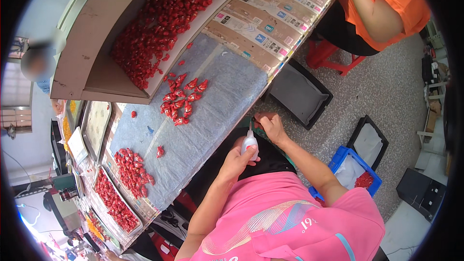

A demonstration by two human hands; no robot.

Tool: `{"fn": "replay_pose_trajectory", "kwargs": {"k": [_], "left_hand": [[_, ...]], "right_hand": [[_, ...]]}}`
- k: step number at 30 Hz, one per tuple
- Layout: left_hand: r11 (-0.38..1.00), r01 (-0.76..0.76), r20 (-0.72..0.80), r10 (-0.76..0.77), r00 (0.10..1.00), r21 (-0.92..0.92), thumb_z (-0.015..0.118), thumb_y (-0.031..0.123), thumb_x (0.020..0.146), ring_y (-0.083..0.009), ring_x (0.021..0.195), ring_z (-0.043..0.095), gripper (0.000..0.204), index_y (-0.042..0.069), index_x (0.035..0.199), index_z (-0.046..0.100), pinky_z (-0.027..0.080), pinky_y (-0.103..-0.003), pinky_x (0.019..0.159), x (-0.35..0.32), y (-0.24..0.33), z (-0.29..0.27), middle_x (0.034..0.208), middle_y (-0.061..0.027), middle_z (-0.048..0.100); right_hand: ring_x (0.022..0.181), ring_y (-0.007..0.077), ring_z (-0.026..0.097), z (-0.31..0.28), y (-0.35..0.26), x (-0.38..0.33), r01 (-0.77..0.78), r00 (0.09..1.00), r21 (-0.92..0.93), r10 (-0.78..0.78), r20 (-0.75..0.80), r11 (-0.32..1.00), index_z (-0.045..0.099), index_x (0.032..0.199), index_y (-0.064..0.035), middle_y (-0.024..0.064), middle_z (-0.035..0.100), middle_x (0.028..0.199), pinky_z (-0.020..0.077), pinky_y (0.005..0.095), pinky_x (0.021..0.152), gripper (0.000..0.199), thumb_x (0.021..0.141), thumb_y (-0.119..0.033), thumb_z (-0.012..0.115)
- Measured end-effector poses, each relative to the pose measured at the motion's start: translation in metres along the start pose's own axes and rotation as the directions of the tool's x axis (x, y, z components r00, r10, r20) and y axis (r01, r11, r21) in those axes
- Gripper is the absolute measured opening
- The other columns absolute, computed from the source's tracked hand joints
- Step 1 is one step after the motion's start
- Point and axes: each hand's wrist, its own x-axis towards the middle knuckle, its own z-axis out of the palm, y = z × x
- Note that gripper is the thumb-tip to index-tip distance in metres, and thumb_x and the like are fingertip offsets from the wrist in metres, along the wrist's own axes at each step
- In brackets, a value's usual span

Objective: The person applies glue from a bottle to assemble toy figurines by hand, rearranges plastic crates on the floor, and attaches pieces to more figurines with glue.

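Observation:
My left hand (238, 161) is wrapped round a small white squeeze bottle (249, 141), its thin nozzle pointing away from me. Just beyond the table's near edge, over my lap, my right hand (271, 126) is closed in a pinch beside the nozzle tip. What its fingers hold is small and mostly hidden. On the blue cloth (212, 101) to the left lie a loose group of small red pieces (179, 97) and a denser pile of red pieces (133, 171). One single red piece (160, 152) rests between them.
A tan shelf unit (96, 34) holds a large heap of red pieces (159, 24). At the left stands a white tray (116, 203) of red pieces. Black trays (302, 92) and a blue crate (345, 157) are on the right. A person in orange (386, 5) sits at the far right.

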Motion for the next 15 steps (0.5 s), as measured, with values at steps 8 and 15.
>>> {"fn": "replay_pose_trajectory", "kwargs": {"k": [8,15], "left_hand": [[1.0,0.003,-0.01,-0.003,1.0,0.001,0.06,0.032,0.095,-0.0174,0.081,0.064,0.046,0.004,0.129,0.046,0.051,-0.028,0.068,0.004,0.001,0.001,0.097,-0.0082,0.061],[1.0,0.015,-0.008,-0.015,1.0,-0.007,0.06,0.032,0.094,-0.0169,0.08,0.064,0.048,0.004,0.13,0.045,0.051,-0.027,0.067,0.006,-0.003,0.001,0.097,-0.0084,0.06]], "right_hand": [[0.062,0.0154,0.059,0.001,0.012,0.005,0.015,1.0,0.03,-0.015,0.008,0.999,0.063,0.067,0.0023,0.0081,0.063,0.062,0.0452,0.0317,0.061,0.039,0.088,-0.029,0.054],[0.059,0.0113,0.05,0.006,0.013,0.005,-0.016,1.0,0.055,0.017,-0.016,0.998,0.063,0.067,0.0029,0.0041,0.059,0.062,0.0381,0.0288,0.056,0.038,0.089,-0.026,0.051]]}}
